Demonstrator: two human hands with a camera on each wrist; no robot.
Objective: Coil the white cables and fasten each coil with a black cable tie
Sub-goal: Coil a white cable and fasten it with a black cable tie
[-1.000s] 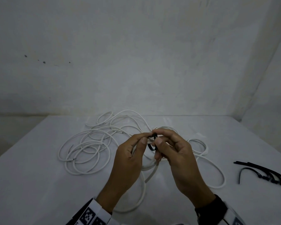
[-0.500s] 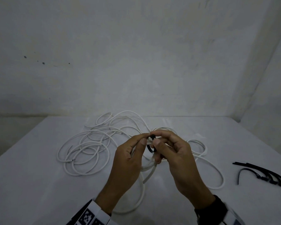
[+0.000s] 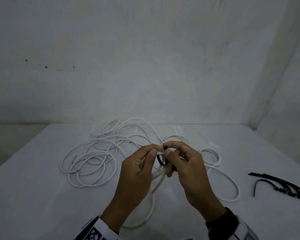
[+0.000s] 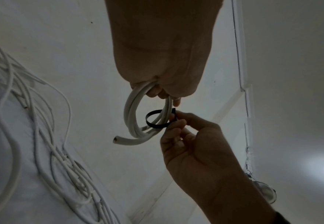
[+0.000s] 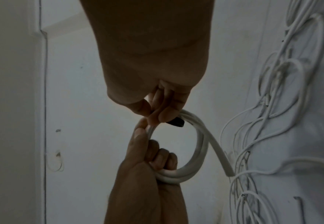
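Note:
My left hand (image 3: 151,154) grips a small coil of white cable (image 4: 136,119) above the table, its fingers curled round the strands (image 5: 178,174). A black cable tie (image 4: 155,119) loops loosely around one side of that coil. My right hand (image 3: 169,151) pinches the tie's ends between thumb and fingertips, right beside the left thumb. The tie (image 3: 161,160) shows as a dark ring between the two hands, and its head (image 5: 176,122) pokes out under the right fingertips. One cut cable end (image 4: 116,138) sticks out of the coil.
Loose white cables (image 3: 92,160) lie tangled on the white table (image 3: 33,196), left and behind the hands; another loop (image 3: 227,184) trails right. Several spare black cable ties (image 3: 282,185) lie near the right edge. Walls close the back and right.
The hands stay together in the same spot. The right fingers have shifted slightly on the tie, and its loop now shows a little wider below them.

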